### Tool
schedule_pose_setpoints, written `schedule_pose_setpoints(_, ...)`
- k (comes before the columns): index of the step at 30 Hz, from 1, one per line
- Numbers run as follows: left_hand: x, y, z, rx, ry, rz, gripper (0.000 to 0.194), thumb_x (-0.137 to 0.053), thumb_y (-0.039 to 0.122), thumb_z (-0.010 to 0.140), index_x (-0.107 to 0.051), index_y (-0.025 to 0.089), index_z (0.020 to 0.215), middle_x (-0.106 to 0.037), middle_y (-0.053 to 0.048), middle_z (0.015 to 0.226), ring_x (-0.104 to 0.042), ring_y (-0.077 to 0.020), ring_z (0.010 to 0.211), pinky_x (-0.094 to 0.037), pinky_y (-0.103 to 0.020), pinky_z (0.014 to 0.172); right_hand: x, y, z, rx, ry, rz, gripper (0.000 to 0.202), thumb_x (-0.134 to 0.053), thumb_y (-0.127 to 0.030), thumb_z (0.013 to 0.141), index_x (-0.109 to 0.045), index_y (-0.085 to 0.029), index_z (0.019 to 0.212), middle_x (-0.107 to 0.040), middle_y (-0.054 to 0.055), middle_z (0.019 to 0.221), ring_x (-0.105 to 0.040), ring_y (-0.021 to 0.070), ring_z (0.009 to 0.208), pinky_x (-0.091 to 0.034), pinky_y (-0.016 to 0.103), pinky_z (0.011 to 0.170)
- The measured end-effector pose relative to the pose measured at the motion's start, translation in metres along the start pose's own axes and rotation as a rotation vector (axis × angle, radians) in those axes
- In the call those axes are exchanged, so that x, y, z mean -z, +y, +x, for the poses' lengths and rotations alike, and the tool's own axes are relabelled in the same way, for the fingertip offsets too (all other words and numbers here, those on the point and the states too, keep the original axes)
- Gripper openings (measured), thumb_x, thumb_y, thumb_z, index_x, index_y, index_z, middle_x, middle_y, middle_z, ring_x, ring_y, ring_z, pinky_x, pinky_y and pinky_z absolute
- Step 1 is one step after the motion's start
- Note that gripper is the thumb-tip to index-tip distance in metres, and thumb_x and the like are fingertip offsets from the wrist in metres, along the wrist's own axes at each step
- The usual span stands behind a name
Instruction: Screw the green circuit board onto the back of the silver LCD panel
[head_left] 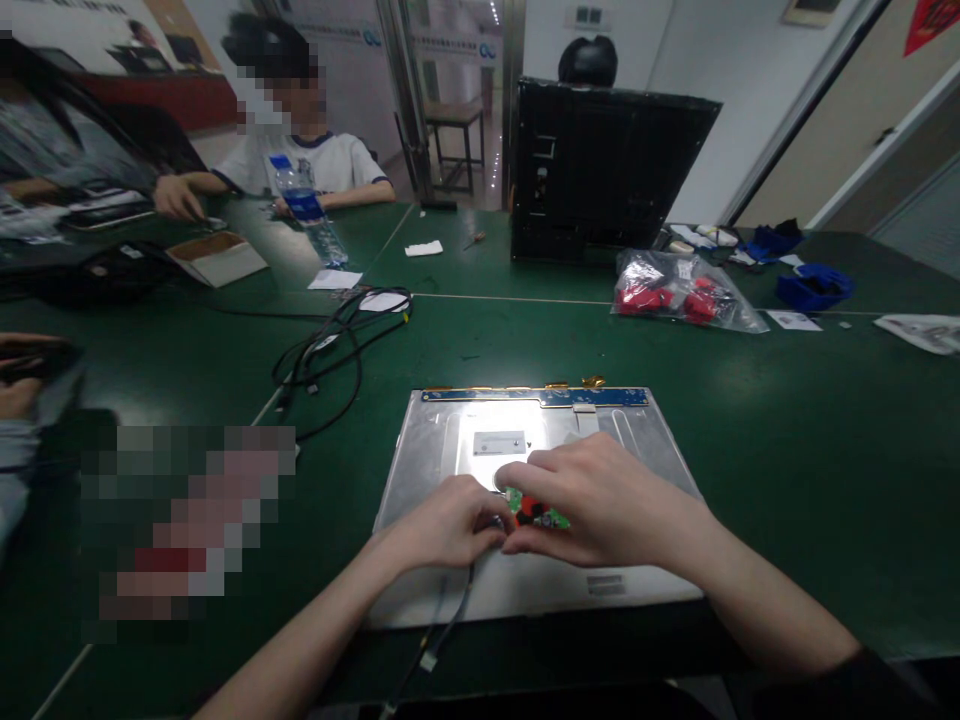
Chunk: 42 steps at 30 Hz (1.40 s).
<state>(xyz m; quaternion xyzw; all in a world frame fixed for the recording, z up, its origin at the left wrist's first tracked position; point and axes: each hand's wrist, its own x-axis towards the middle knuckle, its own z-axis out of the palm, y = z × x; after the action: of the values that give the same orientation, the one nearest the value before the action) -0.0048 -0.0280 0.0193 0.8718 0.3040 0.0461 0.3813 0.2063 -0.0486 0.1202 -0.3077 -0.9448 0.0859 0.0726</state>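
A flat display panel lies on its face, with its metal back up and a blue circuit strip along the far edge. Over its middle, my right hand curls its thumb and fingers about a small green circuit board. A red and black part shows on the board between the fingers. My left hand is pinched at the board's left side, where a thin dark cable comes out from under it. The fingertips partly hide the cable's end. A white connector hangs on the cable near the panel's front edge.
Black cables lie coiled at left. A bag with red parts lies before an upright black monitor. A water bottle, an open box and blue items sit farther back. A person sits across the table.
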Motion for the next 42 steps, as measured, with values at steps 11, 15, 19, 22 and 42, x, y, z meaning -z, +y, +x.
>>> schedule_pose_setpoints(11,0.0058,0.0051,0.0014,-0.024,0.007,-0.010,0.016,-0.060,0.011,0.077,-0.074,0.018,0.082,-0.066,0.001,0.065,-0.053,-0.0134,0.057,-0.038,-0.023,0.059,0.0043,-0.0007,0.0001,0.030,-0.010,0.074,0.017,-0.051,-0.024,0.082,-0.051,-0.018,0.098,-0.062,0.002,0.082,-0.048,0.0131,0.062,-0.023,0.028,0.052)
schedule_pose_setpoints(15,0.0042,0.0034,0.0009,-0.009,-0.007,-0.015,0.013,-0.060,0.015,0.080,-0.073,0.017,0.079,-0.063,0.000,0.063,-0.054,-0.0135,0.058,-0.036,-0.022,0.057,0.0033,-0.0004,0.0003,-0.003,-0.016,0.055,0.028,-0.047,-0.043,0.093,-0.054,-0.017,0.101,-0.065,0.003,0.081,-0.052,0.0142,0.062,-0.022,0.028,0.052)
schedule_pose_setpoints(19,0.0030,0.0023,0.0006,-0.016,0.005,-0.009,0.015,-0.060,0.019,0.082,-0.072,0.016,0.075,-0.059,0.001,0.058,-0.050,-0.0119,0.053,-0.033,-0.021,0.053,0.0010,-0.0001,-0.0002,-0.049,-0.029,-0.001,0.038,-0.044,-0.053,0.095,-0.057,-0.018,0.104,-0.066,0.002,0.075,-0.053,0.0138,0.058,-0.018,0.028,0.052)
schedule_pose_setpoints(22,0.0039,0.0032,0.0007,-0.036,0.019,-0.025,0.014,-0.059,0.015,0.080,-0.072,0.016,0.078,-0.061,0.001,0.060,-0.051,-0.0121,0.055,-0.034,-0.021,0.055,0.0009,-0.0004,-0.0005,-0.052,-0.028,-0.007,0.025,-0.044,-0.039,0.096,-0.057,-0.019,0.102,-0.065,0.001,0.073,-0.051,0.0126,0.057,-0.018,0.028,0.052)
schedule_pose_setpoints(42,0.0034,0.0026,0.0004,-0.039,0.017,-0.016,0.017,-0.058,0.012,0.077,-0.073,0.017,0.084,-0.065,0.000,0.064,-0.052,-0.0136,0.056,-0.037,-0.023,0.058,0.0025,-0.0007,-0.0001,0.035,-0.007,0.056,0.015,-0.051,-0.028,0.086,-0.052,-0.018,0.097,-0.062,0.001,0.079,-0.046,0.0120,0.059,-0.020,0.028,0.052)
